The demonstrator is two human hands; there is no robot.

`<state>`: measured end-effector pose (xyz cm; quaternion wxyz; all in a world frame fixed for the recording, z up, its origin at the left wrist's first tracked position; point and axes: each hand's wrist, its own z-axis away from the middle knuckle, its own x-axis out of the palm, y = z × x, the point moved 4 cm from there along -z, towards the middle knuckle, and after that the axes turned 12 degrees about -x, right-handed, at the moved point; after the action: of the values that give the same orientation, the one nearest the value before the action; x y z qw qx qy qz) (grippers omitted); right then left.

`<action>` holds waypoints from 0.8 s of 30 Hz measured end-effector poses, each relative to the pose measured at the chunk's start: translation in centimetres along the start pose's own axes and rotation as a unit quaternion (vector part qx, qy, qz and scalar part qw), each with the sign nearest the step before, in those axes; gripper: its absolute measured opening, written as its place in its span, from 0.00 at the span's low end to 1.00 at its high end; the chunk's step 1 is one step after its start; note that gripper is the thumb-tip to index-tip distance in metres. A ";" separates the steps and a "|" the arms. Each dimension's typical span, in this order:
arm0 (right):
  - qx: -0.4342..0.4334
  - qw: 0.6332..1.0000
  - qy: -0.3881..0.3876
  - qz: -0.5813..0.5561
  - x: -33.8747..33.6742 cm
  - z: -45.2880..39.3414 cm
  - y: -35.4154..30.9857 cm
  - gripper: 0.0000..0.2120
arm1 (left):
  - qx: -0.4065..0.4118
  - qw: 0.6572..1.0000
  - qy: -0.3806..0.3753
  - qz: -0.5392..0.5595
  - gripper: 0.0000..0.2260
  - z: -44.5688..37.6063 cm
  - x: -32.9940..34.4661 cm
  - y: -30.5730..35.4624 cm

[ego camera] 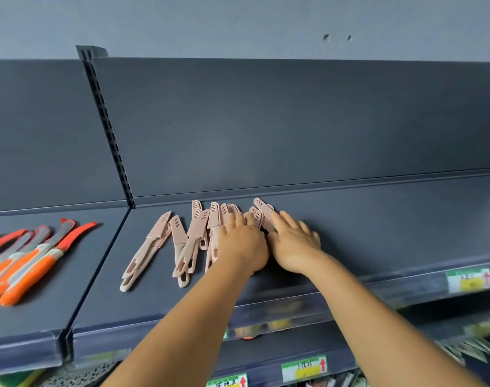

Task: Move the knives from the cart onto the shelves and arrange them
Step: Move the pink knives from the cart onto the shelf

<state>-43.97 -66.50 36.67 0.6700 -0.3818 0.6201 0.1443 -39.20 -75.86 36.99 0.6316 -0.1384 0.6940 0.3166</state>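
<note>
The pink knives (193,236) lie in a loose fan on the dark shelf (378,219), sheathed tips toward the back. Your left hand (242,241) and right hand (294,241) rest flat on the right end of the pile, fingers straight and slightly spread. Slide the knives apart evenly, handles forward. Orange knives (28,261) lie on the neighbouring shelf; price tags (304,368) hang below.

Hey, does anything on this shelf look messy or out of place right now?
Yes. The pink sheathed knives on the grey shelf lie fanned and overlapping, not in a row. Both hands, left hand and right hand, rest on the right end of the pile.
</note>
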 end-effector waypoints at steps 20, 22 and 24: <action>0.291 0.935 0.202 -0.006 2.8 23.2 -2.2 0.25 | 0.404 0.904 -0.059 0.123 0.24 16.8 2.2 -0.1; 0.336 0.920 0.204 -0.008 4.2 26.5 -1.9 0.24 | 0.427 0.893 -0.088 0.110 0.24 19.1 3.9 0.0; 0.385 0.900 0.204 -0.015 5.7 30.1 -1.6 0.24 | 0.443 0.883 -0.120 0.096 0.25 21.6 5.8 0.2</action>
<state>-20.10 -48.36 29.97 0.6256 -0.1250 0.7445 -0.1966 -23.26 -61.20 31.38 0.6721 0.2625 0.6906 0.0492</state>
